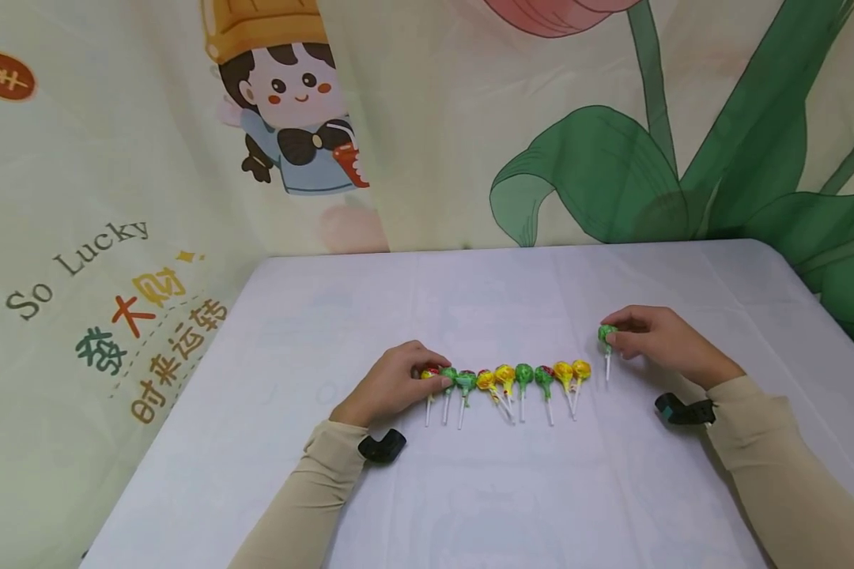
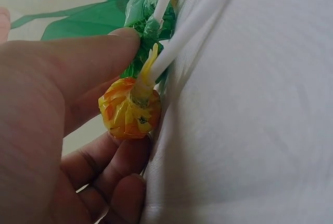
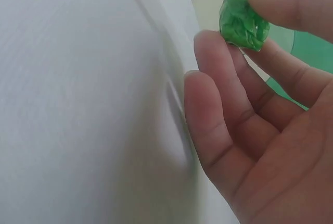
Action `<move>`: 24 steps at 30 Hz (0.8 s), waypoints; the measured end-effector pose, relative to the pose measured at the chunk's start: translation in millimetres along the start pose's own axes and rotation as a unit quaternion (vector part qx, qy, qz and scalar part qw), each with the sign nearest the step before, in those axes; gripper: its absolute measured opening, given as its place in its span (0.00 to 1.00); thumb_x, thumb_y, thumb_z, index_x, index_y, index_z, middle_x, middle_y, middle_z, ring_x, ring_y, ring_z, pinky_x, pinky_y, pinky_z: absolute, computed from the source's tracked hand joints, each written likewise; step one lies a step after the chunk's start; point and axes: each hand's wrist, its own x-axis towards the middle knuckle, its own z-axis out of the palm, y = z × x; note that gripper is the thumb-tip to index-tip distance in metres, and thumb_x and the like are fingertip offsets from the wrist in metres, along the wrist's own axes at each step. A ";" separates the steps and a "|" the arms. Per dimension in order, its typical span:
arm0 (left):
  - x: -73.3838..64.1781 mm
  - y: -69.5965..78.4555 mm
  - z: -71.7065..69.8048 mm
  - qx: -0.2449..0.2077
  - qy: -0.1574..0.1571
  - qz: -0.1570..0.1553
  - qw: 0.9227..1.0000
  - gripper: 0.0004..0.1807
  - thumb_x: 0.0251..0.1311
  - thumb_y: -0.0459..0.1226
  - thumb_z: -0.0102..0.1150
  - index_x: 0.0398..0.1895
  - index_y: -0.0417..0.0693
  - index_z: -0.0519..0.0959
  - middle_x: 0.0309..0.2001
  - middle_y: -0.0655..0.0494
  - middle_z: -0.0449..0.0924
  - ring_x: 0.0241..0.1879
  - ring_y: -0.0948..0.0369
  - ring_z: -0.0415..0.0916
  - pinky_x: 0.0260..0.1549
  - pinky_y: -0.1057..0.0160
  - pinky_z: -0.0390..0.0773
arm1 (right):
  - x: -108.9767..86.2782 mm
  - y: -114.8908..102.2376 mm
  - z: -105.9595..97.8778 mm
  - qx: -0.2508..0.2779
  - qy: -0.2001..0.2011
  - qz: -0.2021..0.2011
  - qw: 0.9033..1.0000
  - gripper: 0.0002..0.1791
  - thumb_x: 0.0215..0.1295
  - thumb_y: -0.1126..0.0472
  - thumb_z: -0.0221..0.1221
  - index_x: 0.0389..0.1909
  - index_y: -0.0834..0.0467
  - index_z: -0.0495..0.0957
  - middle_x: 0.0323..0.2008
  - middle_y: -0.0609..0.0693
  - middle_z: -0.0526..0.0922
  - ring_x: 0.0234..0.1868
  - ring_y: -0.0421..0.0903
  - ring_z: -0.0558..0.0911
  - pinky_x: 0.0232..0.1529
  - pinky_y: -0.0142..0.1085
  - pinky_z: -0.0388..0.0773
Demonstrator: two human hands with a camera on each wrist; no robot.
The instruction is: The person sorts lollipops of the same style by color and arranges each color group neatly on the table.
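Observation:
A row of lollipops in shiny wrappers lies across the white table, sticks toward me. At its left end, my left hand (image 1: 398, 379) has its thumb on a green lollipop (image 2: 136, 62), its fingers curled behind. The yellow-orange lollipop (image 2: 130, 110) at the end lies within that hand, under the thumb. Off the row's right end, my right hand (image 1: 651, 340) pinches a green lollipop (image 3: 243, 23) by its head between thumb and fingers, stick hanging down. Nearest to it in the row is a yellow lollipop (image 1: 581, 370).
In the middle of the row are a green lollipop (image 1: 524, 374) and a yellow one (image 1: 504, 375) with crossing sticks beside it. The white table (image 1: 512, 506) ends at a printed cloth backdrop (image 1: 427, 118). Black wrist devices (image 1: 383, 447) are strapped at both cuffs.

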 end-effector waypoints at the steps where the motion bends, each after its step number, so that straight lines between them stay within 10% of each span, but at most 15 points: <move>1: 0.3 0.0 0.0 -0.002 0.000 0.001 1.000 0.13 0.61 0.46 0.70 0.48 0.59 0.86 0.38 0.67 0.77 0.33 0.63 0.70 0.33 0.61 0.72 | 0.9 -0.1 0.1 0.002 -0.001 0.000 1.000 0.25 0.70 0.44 0.61 0.59 0.57 0.77 0.49 0.54 0.83 0.40 0.51 0.81 0.39 0.42 0.76; 24: 0.0 -5.7 3.3 0.000 0.001 0.005 1.000 0.13 0.62 0.49 0.68 0.49 0.62 0.86 0.40 0.70 0.77 0.38 0.65 0.72 0.39 0.60 0.73 | 31.6 -8.5 -6.5 0.110 -0.001 0.029 0.994 0.25 0.74 0.53 0.57 0.67 0.59 0.72 0.64 0.58 0.72 0.57 0.55 0.79 0.58 0.44 0.76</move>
